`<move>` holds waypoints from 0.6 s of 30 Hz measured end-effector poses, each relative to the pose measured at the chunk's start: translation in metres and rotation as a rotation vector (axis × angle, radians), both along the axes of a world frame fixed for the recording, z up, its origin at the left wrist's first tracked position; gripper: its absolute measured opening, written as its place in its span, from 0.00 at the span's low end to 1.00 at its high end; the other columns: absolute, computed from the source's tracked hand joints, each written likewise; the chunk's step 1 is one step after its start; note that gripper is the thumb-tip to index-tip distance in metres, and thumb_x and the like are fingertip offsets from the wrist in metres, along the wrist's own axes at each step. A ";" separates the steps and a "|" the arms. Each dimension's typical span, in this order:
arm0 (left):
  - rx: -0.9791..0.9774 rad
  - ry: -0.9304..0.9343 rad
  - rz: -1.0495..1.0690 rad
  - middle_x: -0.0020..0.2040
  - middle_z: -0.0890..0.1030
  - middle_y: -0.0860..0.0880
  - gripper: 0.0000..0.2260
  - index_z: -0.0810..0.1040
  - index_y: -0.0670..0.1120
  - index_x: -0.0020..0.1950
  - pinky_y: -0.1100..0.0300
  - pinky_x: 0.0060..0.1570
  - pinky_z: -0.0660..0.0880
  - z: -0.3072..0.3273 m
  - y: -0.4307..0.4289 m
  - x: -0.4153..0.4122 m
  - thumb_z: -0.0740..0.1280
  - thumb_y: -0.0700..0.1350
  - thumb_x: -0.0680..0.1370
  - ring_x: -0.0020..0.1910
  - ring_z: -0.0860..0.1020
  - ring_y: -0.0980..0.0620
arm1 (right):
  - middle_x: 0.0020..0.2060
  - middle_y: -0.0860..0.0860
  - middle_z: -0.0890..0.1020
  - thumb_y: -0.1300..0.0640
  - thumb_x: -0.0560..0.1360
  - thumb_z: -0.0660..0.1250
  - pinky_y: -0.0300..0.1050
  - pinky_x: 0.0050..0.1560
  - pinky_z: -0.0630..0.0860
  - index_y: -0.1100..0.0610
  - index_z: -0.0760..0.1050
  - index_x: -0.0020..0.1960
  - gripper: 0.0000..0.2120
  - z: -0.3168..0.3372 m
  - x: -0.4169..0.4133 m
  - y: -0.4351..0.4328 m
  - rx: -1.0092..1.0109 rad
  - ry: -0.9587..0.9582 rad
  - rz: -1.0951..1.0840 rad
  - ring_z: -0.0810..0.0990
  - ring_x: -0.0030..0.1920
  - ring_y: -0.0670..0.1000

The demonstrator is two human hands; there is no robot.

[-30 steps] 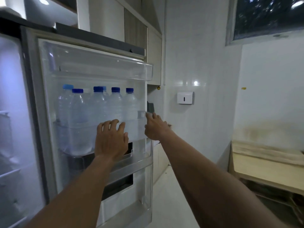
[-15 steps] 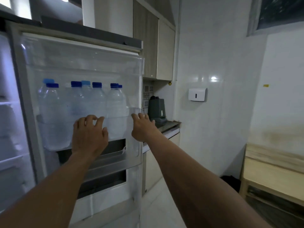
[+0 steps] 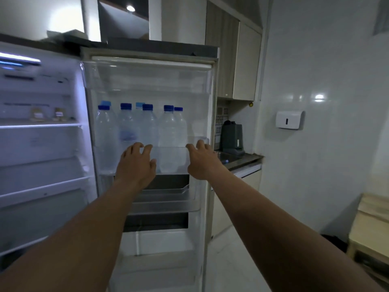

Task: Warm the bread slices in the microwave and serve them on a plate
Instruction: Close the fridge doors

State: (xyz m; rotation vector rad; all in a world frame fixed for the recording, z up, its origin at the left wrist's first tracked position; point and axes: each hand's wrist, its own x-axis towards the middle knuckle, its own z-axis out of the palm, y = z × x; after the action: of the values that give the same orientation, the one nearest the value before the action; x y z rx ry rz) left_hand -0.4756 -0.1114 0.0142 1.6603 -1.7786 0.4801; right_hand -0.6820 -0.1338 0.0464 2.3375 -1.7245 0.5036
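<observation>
White fridge door (image 3: 151, 81) stands open, left hand (image 3: 136, 163) and right hand (image 3: 202, 161) pressing its bottle shelf (image 3: 105, 159), each grip open; no bread in sight, so fetching seems underway and finding it likely comes next.

Clear plastic blue-capped bottles (image 3: 172, 131) are looking smooth; transparent plastic door shelf (image 3: 147, 76) is shining; white wall tiles (image 3: 315, 165) are gleaming
</observation>
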 end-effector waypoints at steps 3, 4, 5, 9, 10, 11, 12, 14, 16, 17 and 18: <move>0.071 0.006 -0.007 0.76 0.65 0.41 0.25 0.63 0.45 0.77 0.44 0.74 0.63 0.002 0.018 0.011 0.60 0.53 0.83 0.74 0.65 0.40 | 0.69 0.59 0.63 0.55 0.75 0.68 0.65 0.68 0.66 0.55 0.59 0.75 0.32 0.001 0.012 0.026 0.000 -0.022 0.000 0.62 0.71 0.64; 0.101 0.002 -0.011 0.78 0.62 0.41 0.26 0.61 0.45 0.79 0.44 0.75 0.61 0.002 0.024 0.016 0.59 0.54 0.83 0.76 0.62 0.40 | 0.69 0.59 0.63 0.55 0.75 0.68 0.65 0.68 0.66 0.55 0.59 0.75 0.32 0.001 0.017 0.036 0.004 -0.031 -0.002 0.62 0.71 0.64; 0.132 -0.002 -0.018 0.79 0.60 0.41 0.27 0.58 0.46 0.80 0.44 0.76 0.59 0.003 0.030 0.021 0.58 0.54 0.84 0.78 0.59 0.40 | 0.69 0.59 0.63 0.54 0.75 0.68 0.65 0.68 0.66 0.55 0.59 0.75 0.32 0.002 0.022 0.046 0.010 -0.036 -0.004 0.62 0.71 0.64; 0.253 0.018 -0.061 0.82 0.50 0.41 0.28 0.49 0.48 0.82 0.43 0.78 0.53 0.003 0.057 0.036 0.54 0.56 0.85 0.80 0.51 0.40 | 0.68 0.57 0.66 0.55 0.76 0.67 0.63 0.66 0.68 0.56 0.60 0.75 0.30 0.004 0.041 0.086 0.029 -0.045 0.015 0.64 0.70 0.62; 0.264 0.026 -0.079 0.82 0.48 0.41 0.28 0.48 0.49 0.82 0.43 0.78 0.53 0.004 0.065 0.036 0.53 0.56 0.85 0.80 0.50 0.40 | 0.68 0.57 0.67 0.56 0.76 0.67 0.63 0.66 0.68 0.56 0.61 0.74 0.30 0.006 0.046 0.096 0.037 -0.062 0.027 0.65 0.70 0.61; 0.275 0.037 -0.101 0.82 0.47 0.41 0.28 0.48 0.49 0.82 0.43 0.78 0.52 0.004 0.073 0.035 0.52 0.56 0.85 0.80 0.49 0.40 | 0.68 0.57 0.68 0.57 0.76 0.67 0.63 0.66 0.68 0.56 0.61 0.74 0.29 0.007 0.049 0.105 0.047 -0.084 0.040 0.65 0.70 0.61; 0.283 0.055 -0.129 0.82 0.47 0.42 0.28 0.48 0.49 0.82 0.43 0.78 0.52 0.004 0.082 0.033 0.51 0.57 0.85 0.80 0.49 0.40 | 0.69 0.57 0.68 0.57 0.77 0.66 0.62 0.67 0.68 0.57 0.60 0.75 0.28 0.009 0.053 0.114 0.054 -0.108 0.052 0.65 0.70 0.61; 0.268 0.087 -0.189 0.82 0.47 0.41 0.28 0.49 0.50 0.82 0.44 0.78 0.51 -0.001 0.096 0.029 0.49 0.58 0.85 0.80 0.50 0.40 | 0.72 0.58 0.67 0.57 0.80 0.62 0.61 0.69 0.67 0.57 0.57 0.77 0.28 0.010 0.058 0.132 0.040 -0.160 0.071 0.64 0.72 0.61; 0.193 0.087 -0.235 0.82 0.50 0.40 0.28 0.52 0.50 0.82 0.42 0.78 0.52 -0.008 0.108 0.025 0.48 0.59 0.84 0.80 0.51 0.39 | 0.74 0.58 0.65 0.56 0.82 0.59 0.62 0.71 0.64 0.58 0.54 0.78 0.27 0.013 0.059 0.149 -0.010 -0.210 0.089 0.63 0.73 0.62; 0.149 0.076 -0.244 0.81 0.52 0.39 0.28 0.55 0.50 0.82 0.41 0.78 0.52 -0.010 0.113 0.024 0.48 0.60 0.83 0.80 0.52 0.38 | 0.74 0.58 0.64 0.55 0.82 0.58 0.62 0.71 0.64 0.58 0.53 0.78 0.28 0.016 0.059 0.157 -0.039 -0.226 0.093 0.62 0.74 0.61; 0.106 0.065 -0.247 0.81 0.55 0.39 0.28 0.57 0.49 0.81 0.40 0.77 0.52 -0.012 0.119 0.023 0.48 0.59 0.83 0.80 0.53 0.38 | 0.75 0.58 0.64 0.55 0.82 0.58 0.61 0.72 0.63 0.58 0.53 0.79 0.28 0.018 0.057 0.163 -0.073 -0.236 0.095 0.62 0.74 0.61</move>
State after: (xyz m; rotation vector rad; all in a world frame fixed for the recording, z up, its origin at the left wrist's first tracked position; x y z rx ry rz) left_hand -0.4530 0.0077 0.0027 1.4796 -1.9563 0.2220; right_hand -0.6251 0.0297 0.0647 2.3982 -1.6612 0.8758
